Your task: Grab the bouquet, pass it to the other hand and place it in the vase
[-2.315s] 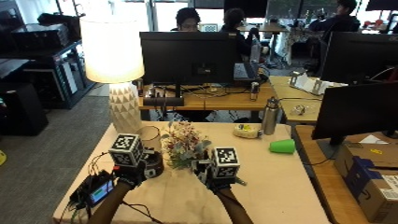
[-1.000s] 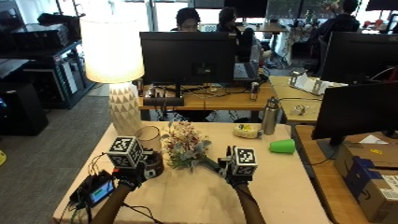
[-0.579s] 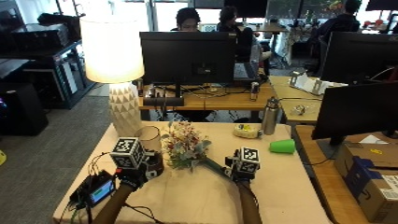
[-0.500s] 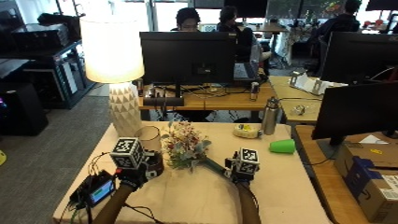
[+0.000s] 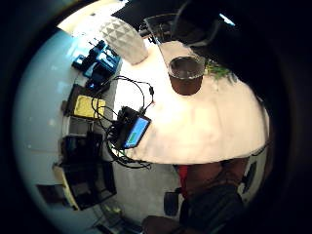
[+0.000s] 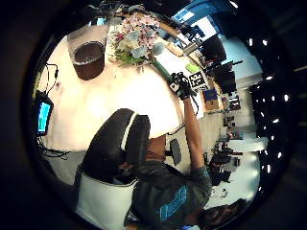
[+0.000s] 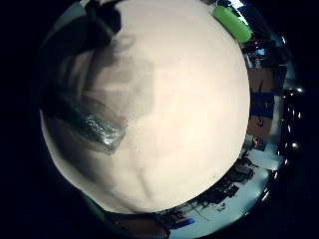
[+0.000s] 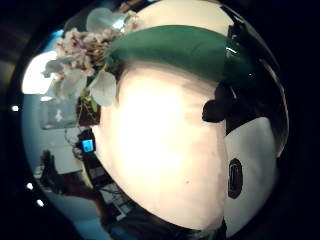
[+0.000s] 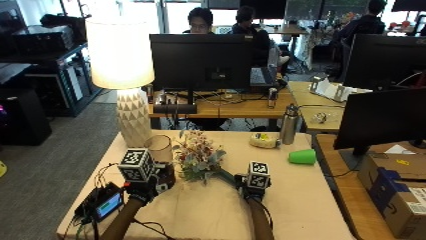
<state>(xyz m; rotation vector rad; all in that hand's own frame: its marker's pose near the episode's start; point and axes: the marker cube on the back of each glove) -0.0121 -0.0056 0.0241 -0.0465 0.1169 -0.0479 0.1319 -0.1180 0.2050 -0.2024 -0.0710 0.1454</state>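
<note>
Outside view has the right hand (image 9: 251, 181) wrapped round the green-wrapped stem of the pink and white flower bouquet (image 9: 198, 156), which lies on the pale table (image 9: 306, 200) with its blooms between the two hands. Left hand (image 9: 148, 179) sits just in front of the clear glass vase (image 9: 159, 148), and I can't tell if its fingers are curled. For the lift I'd keep the stem level so the flower heads don't drag; the fingers on the stem are mostly hidden.

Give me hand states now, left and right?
Left hand: beside the flowers, fingers hidden, cannot tell.
Right hand: grips the bouquet by its green stem wrap.
</note>
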